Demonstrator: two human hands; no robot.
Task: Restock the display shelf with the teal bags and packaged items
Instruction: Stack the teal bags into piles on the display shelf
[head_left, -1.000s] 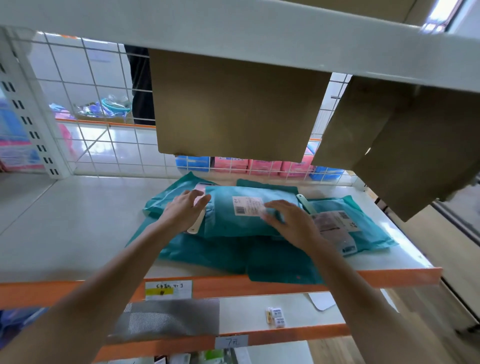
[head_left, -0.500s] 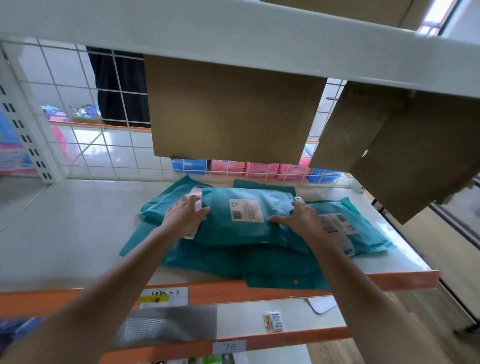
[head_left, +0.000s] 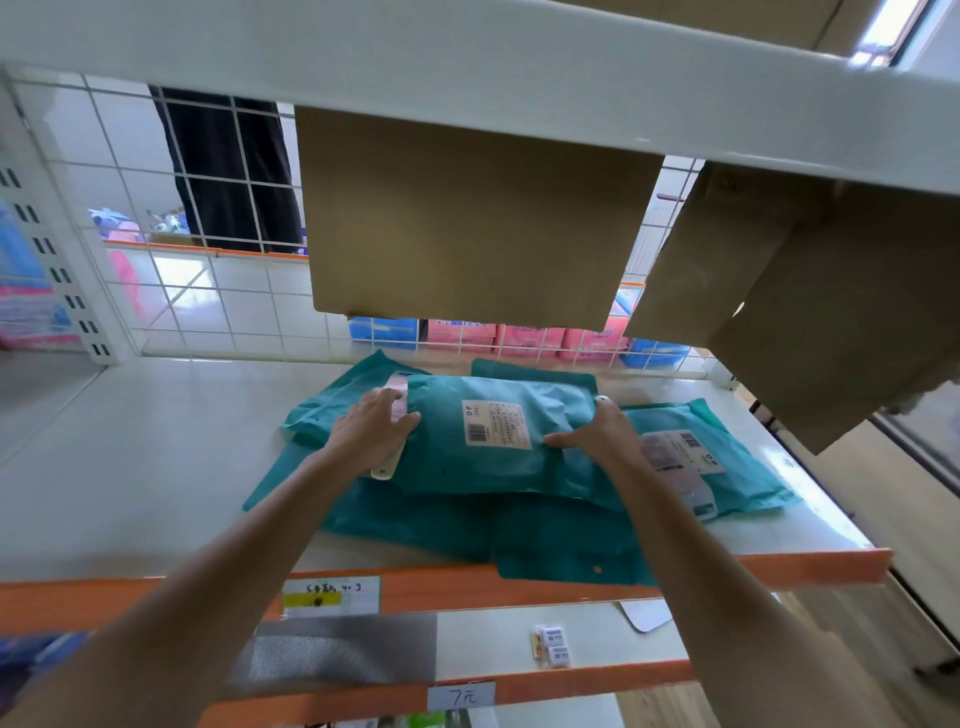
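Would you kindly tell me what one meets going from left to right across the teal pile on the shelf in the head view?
left hand → top bag → right hand → right bag

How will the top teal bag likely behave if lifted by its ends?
Probably floppy: the top teal bag looks wrinkled and puffy, so its middle may sag. Its glossy film may slide easily over the bags beneath.
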